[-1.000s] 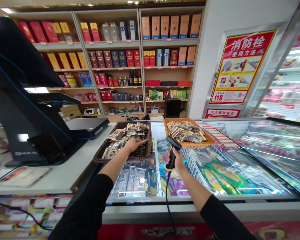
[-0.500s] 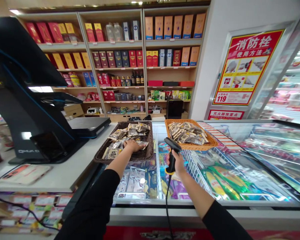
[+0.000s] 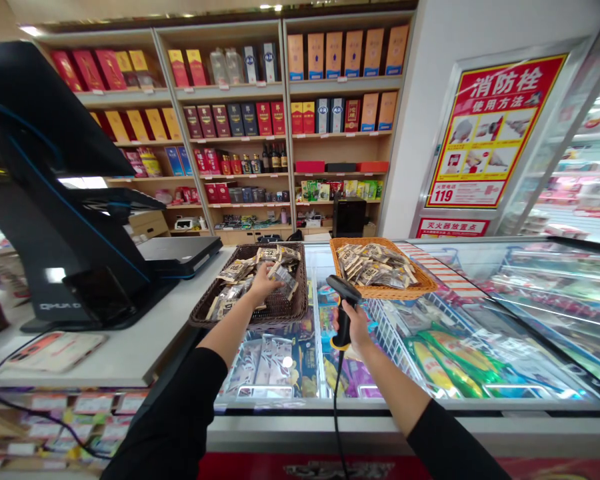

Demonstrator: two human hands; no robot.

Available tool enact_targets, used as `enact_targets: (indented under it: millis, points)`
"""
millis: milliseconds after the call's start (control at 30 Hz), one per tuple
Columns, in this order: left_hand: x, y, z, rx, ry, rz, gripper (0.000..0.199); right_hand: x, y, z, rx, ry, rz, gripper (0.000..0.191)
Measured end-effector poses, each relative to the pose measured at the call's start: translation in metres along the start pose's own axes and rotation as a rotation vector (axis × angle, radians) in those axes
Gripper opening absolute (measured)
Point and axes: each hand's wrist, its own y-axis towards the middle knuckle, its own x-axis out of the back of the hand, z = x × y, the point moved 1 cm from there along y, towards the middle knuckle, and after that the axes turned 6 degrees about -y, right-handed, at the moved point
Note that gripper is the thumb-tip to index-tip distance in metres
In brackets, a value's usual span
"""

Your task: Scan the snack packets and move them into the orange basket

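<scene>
At frame centre, my left hand (image 3: 263, 287) pinches a snack packet (image 3: 285, 280) over the brown wicker basket (image 3: 297, 305); my right hand (image 3: 356, 324) grips the barcode scanner (image 3: 343, 290) by its handle, presumably leaving its head unobstructed

Woven basket (image 3: 286, 309), glossy packets (image 3: 237, 270), plastic scanner (image 3: 343, 321)

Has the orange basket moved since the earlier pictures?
No. Judged against the orange-and-white stripes on the freezer, the orange basket shows no visible shift.
</scene>
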Motion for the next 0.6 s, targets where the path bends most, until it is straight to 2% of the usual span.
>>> enact_targets:
  millis: [67,167,333,433,600]
  points:
    - [-0.002,0.0,-0.003,0.041,-0.132,-0.046,0.071,-0.001,-0.001,0.001,0.001,-0.008,-0.006,0.041]
    - [-0.003,-0.001,-0.008,0.079,-0.246,-0.074,0.067,-0.003,-0.004,0.004,0.017,-0.032,-0.007,0.038]
    - [-0.009,-0.01,-0.015,0.169,-0.294,0.093,0.055,-0.01,-0.009,0.008,0.044,-0.097,0.051,0.04]
    - [-0.014,-0.014,-0.017,0.209,-0.283,0.128,0.048,-0.013,-0.011,0.009,0.059,-0.135,0.098,0.039]
    - [-0.011,-0.008,-0.021,0.092,-0.315,-0.011,0.047,-0.013,-0.016,0.016,0.152,-0.336,0.163,0.031]
